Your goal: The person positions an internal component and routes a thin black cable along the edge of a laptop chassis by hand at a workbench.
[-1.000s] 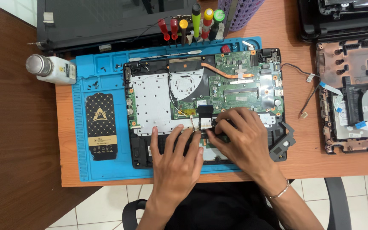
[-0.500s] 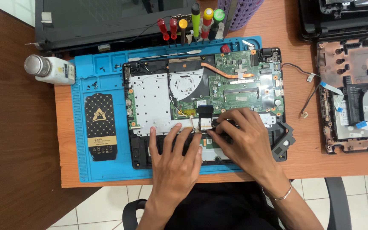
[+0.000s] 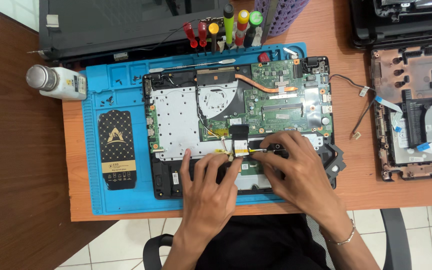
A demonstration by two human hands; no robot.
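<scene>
Clearly, from the head view, both my hands were down on the opened laptop [image 3: 236,125], which lay on the blue mat [image 3: 93,150]. My left hand [image 3: 208,192] rested flat with fingers spread, fingertips touching the yellow-taped ribbon cable [image 3: 238,146] near the board's lower edge; it was released, pinching nothing that I could see. My right hand [image 3: 296,170] reached in from the other side, fingers curled toward the same cable; whether they actually gripped it I could not tell, since the fingertips hid the contact.

I judged the risk to be that thin cable: a sideways tug from either hand could crease it or strain its connector. Loose screws [image 3: 111,100] scattered on the mat could also be swept off by a wrist.

Around it, the wooden surface [image 3: 346,190] carried a white bottle [image 3: 56,82] beside the mat's left corner, a black card [image 3: 118,149] on the mat, a row of screwdrivers [image 3: 226,27] above the laptop, and a second laptop shell [image 3: 416,115] to the right. White floor tiles [image 3: 121,240] showed below.
</scene>
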